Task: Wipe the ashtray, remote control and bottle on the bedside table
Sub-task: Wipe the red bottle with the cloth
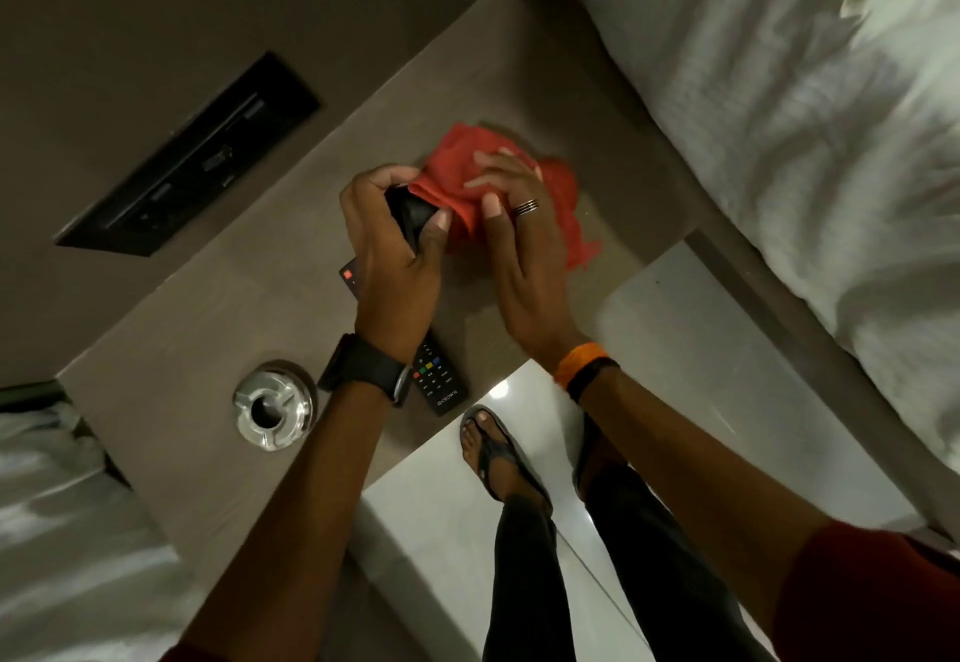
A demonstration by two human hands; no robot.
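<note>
My left hand (397,250) is closed around a dark object (413,211), its fingers (441,224) curled over the top; most of it is hidden under my palm, so I cannot tell whether it is the bottle. My right hand (511,224) presses a red cloth (558,193) against that object, fingers spread flat and gripping the fabric, a ring on one of them. The rest of the cloth bunches and hangs down toward the table (208,318).

The remote control (436,375) lies flat on the table directly below my left wrist, black, with coloured buttons showing near its lower end and its upper corner with a red button peeking out beside my hand. The glass ashtray (274,404) sits on the table to the left of the remote, near the front edge and apart from it.

I wear a black watch (366,370) on my left wrist and an orange and a black band (584,370) on my right. White bedding (779,115) lies to the right of the table. A dark switch panel (192,157) is set into the wall behind it.
</note>
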